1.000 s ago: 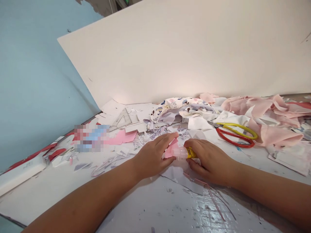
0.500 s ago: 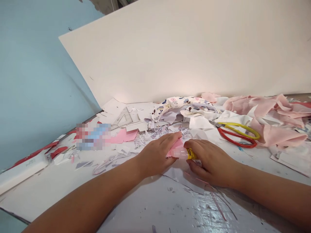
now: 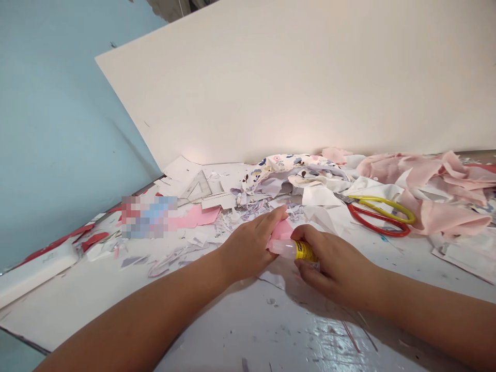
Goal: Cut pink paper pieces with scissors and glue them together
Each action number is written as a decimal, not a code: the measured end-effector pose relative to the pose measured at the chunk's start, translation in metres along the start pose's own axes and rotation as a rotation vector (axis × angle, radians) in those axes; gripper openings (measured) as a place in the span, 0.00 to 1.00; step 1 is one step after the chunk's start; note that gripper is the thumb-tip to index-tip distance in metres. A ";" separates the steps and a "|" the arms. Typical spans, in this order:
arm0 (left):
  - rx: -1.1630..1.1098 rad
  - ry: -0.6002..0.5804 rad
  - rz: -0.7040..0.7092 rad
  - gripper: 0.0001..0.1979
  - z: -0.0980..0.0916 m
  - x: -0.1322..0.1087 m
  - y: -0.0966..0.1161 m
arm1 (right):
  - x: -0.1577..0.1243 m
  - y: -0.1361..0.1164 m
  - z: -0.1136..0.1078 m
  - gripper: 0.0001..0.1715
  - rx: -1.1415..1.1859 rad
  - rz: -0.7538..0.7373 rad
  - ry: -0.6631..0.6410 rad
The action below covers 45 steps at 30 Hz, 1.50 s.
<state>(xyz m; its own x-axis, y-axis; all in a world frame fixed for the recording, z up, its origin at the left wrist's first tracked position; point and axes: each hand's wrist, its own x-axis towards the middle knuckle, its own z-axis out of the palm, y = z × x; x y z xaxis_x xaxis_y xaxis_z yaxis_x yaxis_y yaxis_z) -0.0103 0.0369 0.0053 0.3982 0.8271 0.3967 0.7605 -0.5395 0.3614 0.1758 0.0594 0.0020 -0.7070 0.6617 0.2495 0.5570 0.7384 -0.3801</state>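
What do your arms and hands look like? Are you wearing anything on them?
My left arm and right arm are bare, with no sleeves showing. My left hand and right hand are bare too: no gloves, and I can't see any rings, watches or bracelets.

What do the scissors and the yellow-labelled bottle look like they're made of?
The bottle looks like translucent, glossy plastic, since light passes through its tip, with a yellow label. The scissors seem to have shiny plastic handles, red and yellow; the blades look metal, though barely visible.
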 end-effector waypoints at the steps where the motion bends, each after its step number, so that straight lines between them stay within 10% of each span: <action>1: -0.013 -0.008 -0.015 0.31 -0.001 0.000 0.000 | -0.001 0.000 0.000 0.11 0.091 0.022 -0.028; 6: -0.107 0.005 -0.155 0.34 -0.004 0.002 0.000 | -0.004 0.002 0.003 0.08 0.700 0.023 -0.056; 12: -0.267 0.055 -0.274 0.36 -0.001 0.001 -0.004 | 0.002 0.005 0.005 0.18 1.015 0.103 0.278; 33: -0.479 0.203 -0.270 0.35 0.008 -0.009 -0.006 | 0.027 0.054 0.011 0.10 0.144 0.351 0.234; 45: -0.323 0.273 -0.244 0.34 0.007 -0.010 -0.006 | 0.028 0.058 0.016 0.10 0.177 0.352 0.221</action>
<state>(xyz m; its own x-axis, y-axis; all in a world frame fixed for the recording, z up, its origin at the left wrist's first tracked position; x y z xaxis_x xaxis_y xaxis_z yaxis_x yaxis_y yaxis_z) -0.0159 0.0330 -0.0066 0.0464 0.8873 0.4588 0.5995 -0.3921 0.6977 0.1815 0.1188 -0.0274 -0.3673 0.8946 0.2544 0.6503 0.4426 -0.6175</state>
